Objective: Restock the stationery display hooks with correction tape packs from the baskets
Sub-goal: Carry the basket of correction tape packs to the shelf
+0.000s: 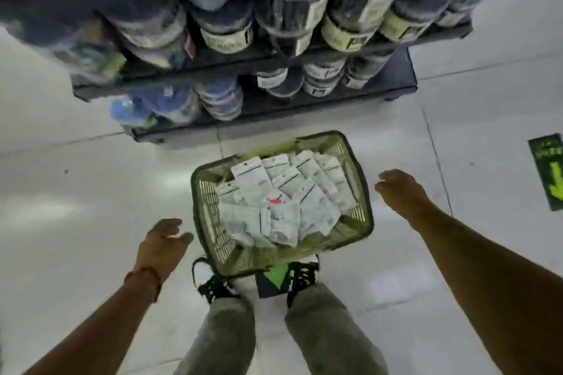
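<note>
A green plastic basket [359, 192] stands on the floor right in front of my feet. It holds several white correction tape packs [277, 201], piled loosely. My left hand [163, 242] hangs just left of the basket, fingers relaxed, holding nothing. My right hand [399, 187] hovers to the right of the basket's rim, fingers spread and empty. Neither hand touches the basket or a pack. The display hooks are not clearly in view.
A dark low shelf unit [396, 82] stands behind the basket, stacked with round tubs [289, 21] and blurred coloured packs [170, 103]. A green arrow sticker [548, 173] lies on the pale tiled floor at right. My shoes [213, 280] touch the basket's near edge.
</note>
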The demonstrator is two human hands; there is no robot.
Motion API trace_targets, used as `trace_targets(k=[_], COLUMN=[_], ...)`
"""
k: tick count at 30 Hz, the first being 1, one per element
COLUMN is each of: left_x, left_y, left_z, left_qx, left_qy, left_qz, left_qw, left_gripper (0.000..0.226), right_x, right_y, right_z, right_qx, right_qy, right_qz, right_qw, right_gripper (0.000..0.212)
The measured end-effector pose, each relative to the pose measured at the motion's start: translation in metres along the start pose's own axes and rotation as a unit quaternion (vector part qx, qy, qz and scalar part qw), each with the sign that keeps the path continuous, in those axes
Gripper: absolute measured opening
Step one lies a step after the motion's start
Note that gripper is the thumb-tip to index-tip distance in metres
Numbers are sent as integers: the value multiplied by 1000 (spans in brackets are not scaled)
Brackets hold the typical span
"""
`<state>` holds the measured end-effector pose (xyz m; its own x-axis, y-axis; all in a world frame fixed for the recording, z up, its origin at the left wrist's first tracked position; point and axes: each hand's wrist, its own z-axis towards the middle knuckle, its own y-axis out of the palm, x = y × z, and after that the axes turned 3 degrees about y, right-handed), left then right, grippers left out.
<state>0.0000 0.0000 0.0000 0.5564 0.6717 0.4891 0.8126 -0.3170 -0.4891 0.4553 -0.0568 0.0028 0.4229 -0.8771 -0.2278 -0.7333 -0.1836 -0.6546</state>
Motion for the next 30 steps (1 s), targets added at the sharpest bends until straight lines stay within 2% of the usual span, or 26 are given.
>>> trace_targets(k=[2,3,5,6,10,15,21,26,30], left_x=[-29,-44,-75,-89,-116,-93,-41,-20,-33], left_y=[38,56,87,96,113,81,-69,-247,-391], left_z=[45,66,97,104,123,98,-17,-119,-164], left_qx=[5,-8,-24,-28,-32,-49,-33,30,83], left_qy=[-47,-56,-43,-32,20,36,25,-4,-13], left_qz=[-6,-40,-93,-104,-159,-166,-153,-153,-162], left_qw=[999,998,994,994,986,984,987,988,983], left_gripper=[61,61,45,44,68,75,64,54,50], right_x=[15,23,42,51,74,61,4,-99,-200], right_y=[36,53,87,101,131,115,71,48,61], right_z=[42,62,93,101,120,71,-86,-242,-338], right_qx=[-6,-16,-21,-16,27,32,13,-47,-98], right_qy=[27,30,22,17,1,0,-33,-83,-122], right_qz=[42,65,90,100,156,194,182,219,245], right_qw=[999,997,996,995,987,980,983,971,957], right_gripper=[53,59,64,61,34,33,22,16,13])
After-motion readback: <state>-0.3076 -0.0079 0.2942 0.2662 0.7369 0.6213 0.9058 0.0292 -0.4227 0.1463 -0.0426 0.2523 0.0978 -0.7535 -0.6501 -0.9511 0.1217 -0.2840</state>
